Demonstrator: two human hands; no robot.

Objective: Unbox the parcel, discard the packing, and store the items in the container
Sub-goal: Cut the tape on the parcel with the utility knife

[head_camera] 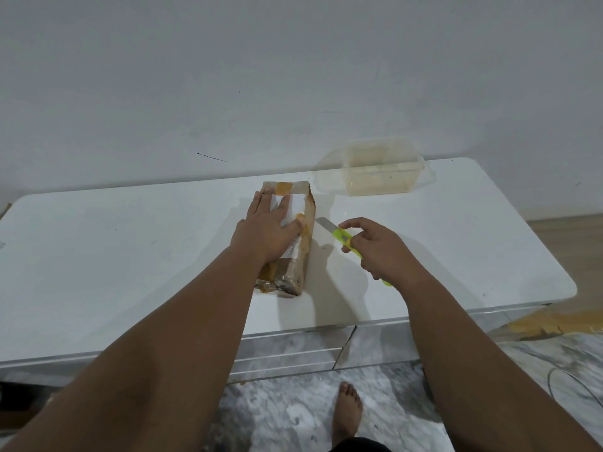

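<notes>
1. The parcel (pixel 287 236) is lying flat near the middle of the white table (pixel 130 256), a brown cardboard box wrapped in tape with a white label on top. Its long axis is running from the near edge toward the far wall.
2. The left hand (pixel 270 228) is pressing down on the parcel's top – fingers spread flat across the label, holding nothing, just pinning the box.
3. The right hand (pixel 378 247) is hovering just right of the parcel, fingers curled around a yellow-green cutter (pixel 346 239) with the thumb and forefinger pinching its front end.
4. The blade is sticking out and pointing left and far, toward the parcel's right side; its tip is sitting close to the box, though I cannot tell if it is touching.
5. The coming cut seems to turn on this – the parcel is lying to the left of the blade, so the right hand is probably needing to slice along the long taped edge while staying clear of the left thumb.
6. The clear plastic container (pixel 381 171) is waiting at the far right, well apart from both hands.
</notes>
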